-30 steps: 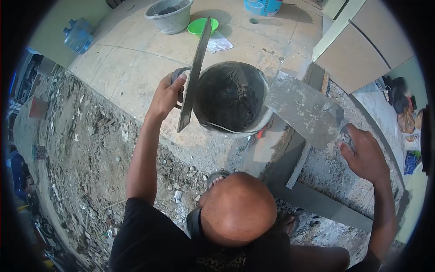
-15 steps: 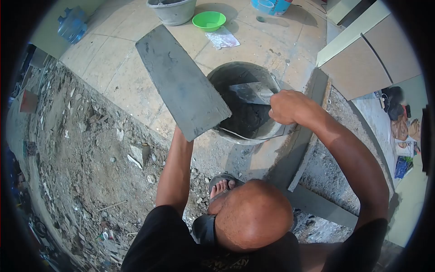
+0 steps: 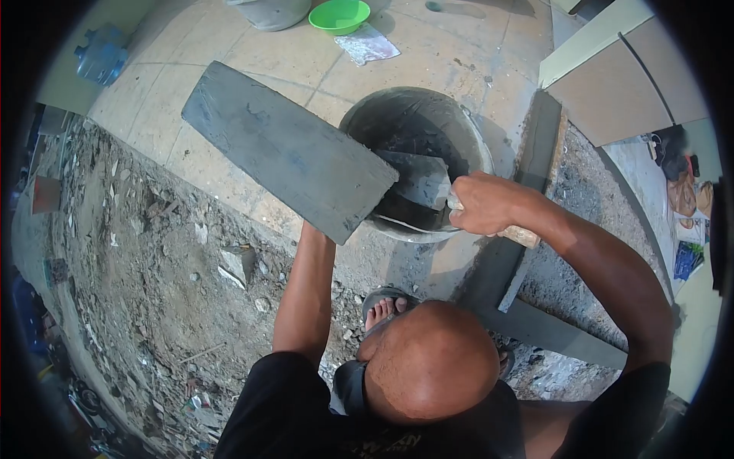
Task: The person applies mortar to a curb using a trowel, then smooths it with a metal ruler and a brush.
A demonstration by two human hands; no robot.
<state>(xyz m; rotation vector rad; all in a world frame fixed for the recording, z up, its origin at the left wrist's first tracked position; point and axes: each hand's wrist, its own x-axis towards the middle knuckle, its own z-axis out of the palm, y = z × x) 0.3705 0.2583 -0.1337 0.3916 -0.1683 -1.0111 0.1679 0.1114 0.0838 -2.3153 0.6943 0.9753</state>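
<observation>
A long grey plastering float lies slanted over the left rim of the bucket, its face smeared with mortar. My left hand is hidden beneath the float, and only the wrist shows at its lower edge, holding it up from below. My right hand is closed around a trowel, whose wooden handle end sticks out behind the fist. The trowel blade is inside the bucket, close to the float's right end. Dark wet mortar coats the bucket's inside.
A green bowl, a stained cloth and a grey tub stand on the tiles at the back. Rubble covers the ground at left. A mortar-coated ledge runs along the right, near a board panel.
The float has swung to a flatter slant, its far end going left and down. My right hand has tipped the trowel, bringing its blade lower toward the float's end. The view has shifted slightly.
</observation>
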